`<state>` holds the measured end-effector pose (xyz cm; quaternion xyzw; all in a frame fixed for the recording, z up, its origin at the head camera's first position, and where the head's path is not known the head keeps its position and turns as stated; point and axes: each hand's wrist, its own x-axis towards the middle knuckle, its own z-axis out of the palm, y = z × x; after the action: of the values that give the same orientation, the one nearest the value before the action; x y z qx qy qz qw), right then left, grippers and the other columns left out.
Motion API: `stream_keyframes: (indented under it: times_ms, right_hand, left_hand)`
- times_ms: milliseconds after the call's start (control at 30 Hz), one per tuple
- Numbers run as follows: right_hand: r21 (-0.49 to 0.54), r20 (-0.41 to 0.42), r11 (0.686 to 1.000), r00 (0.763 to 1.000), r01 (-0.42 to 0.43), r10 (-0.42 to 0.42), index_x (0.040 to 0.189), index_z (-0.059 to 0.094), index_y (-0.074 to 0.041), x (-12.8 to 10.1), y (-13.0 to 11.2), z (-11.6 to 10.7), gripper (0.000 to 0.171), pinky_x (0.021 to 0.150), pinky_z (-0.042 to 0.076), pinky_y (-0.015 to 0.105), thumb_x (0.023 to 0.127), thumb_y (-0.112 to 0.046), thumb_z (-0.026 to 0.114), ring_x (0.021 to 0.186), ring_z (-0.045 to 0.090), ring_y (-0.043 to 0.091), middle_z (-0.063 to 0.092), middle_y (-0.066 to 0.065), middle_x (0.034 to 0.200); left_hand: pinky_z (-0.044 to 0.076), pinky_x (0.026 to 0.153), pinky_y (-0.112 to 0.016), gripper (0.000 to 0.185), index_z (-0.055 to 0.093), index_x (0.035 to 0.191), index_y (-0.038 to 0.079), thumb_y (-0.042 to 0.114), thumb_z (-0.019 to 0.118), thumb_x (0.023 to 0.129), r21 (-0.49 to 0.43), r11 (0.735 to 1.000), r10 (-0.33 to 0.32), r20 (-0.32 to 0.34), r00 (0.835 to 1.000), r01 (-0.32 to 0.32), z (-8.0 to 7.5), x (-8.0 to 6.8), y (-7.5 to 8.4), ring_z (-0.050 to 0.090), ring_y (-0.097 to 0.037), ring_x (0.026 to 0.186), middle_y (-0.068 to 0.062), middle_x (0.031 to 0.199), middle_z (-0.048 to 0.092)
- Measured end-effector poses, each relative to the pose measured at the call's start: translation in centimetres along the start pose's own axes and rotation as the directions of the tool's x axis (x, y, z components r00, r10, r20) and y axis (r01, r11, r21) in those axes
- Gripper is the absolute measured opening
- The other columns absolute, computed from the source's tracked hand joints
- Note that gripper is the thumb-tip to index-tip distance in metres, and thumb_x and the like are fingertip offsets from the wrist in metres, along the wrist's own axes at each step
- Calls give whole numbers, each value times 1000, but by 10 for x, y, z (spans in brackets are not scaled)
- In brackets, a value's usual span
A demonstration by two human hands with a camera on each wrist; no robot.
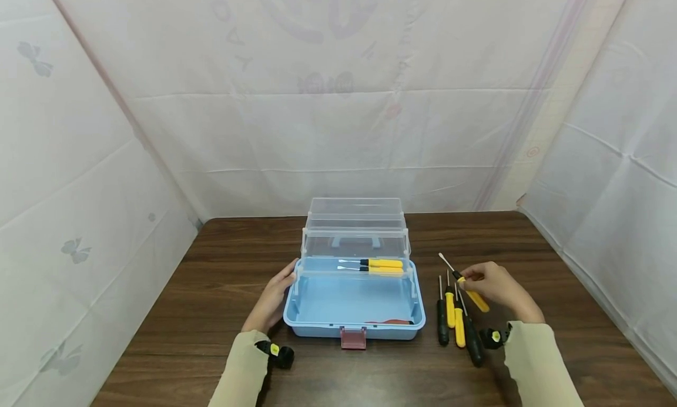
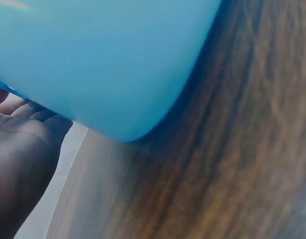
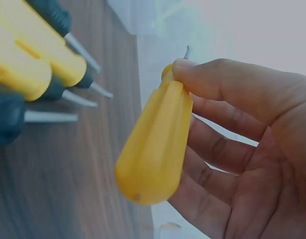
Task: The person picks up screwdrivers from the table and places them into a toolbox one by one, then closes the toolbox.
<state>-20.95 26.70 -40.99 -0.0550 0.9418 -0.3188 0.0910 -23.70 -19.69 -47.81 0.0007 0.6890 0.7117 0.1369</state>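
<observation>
With our left hand [image 1: 275, 298] flat against the toolbox [image 1: 354, 313], our right hand [image 1: 492, 283] pinched a yellow screwdriver [image 1: 471, 289], which, we judged, next needed carrying into the box.

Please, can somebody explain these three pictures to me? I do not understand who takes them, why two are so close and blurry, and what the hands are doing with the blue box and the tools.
A person sits at a brown table and wears three cameras. The wide picture comes from the head and looks down at both hands. The other two come from the wrists, so they look very close.

The left hand rests with straight fingers against the side of an open blue toolbox; its wrist camera sees mostly that blue wall. Two yellow-handled screwdrivers lie in the clear upper tray.

The right hand pinches one yellow screwdriver, lifted off the table. Four more screwdrivers, black and yellow, lie in a row beside the box.
</observation>
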Motion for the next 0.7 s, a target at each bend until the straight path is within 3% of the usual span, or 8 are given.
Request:
stream_keyframes:
  times_ms: [700]
  right_hand:
    - [-6,12,988,988,154,-154,116,66,1,20,-50,-9,31,72,54,35,92,-17,63,81,60,17,69,12,101]
  left_hand:
    - [19,116,-55,51,24,154,17,22,33,104,-16,1000,-6,-3,1000,6,-1,3,-2,14,-32,148,-10,162,15]
